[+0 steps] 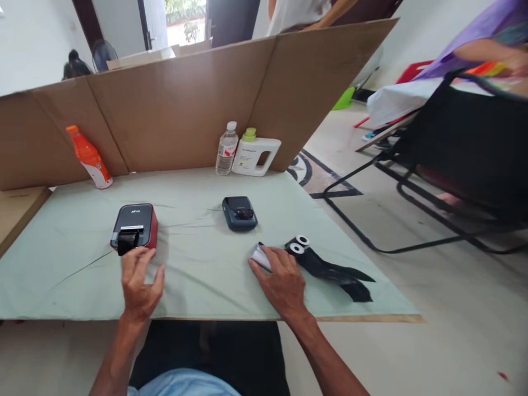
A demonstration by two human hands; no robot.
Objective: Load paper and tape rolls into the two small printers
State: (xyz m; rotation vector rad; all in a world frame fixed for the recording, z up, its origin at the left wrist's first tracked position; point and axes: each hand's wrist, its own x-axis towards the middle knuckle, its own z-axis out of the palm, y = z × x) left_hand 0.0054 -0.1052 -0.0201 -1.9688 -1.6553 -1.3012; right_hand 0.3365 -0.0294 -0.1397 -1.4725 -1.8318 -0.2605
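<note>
While your left hand [141, 289] is spread, fingertips at the printer [134, 217] just ahead, your right hand [285, 281] grips a white roll [260, 256]. Black strip [127, 241] pokes from the printer: looks part-done; two black rolls [296, 249] lie loose right of that grip.

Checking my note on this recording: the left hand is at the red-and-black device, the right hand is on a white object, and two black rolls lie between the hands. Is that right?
Not quite: the two black rolls lie to the right of the right hand, as the head view shows, not between the hands. The rest of the note stands.
</note>
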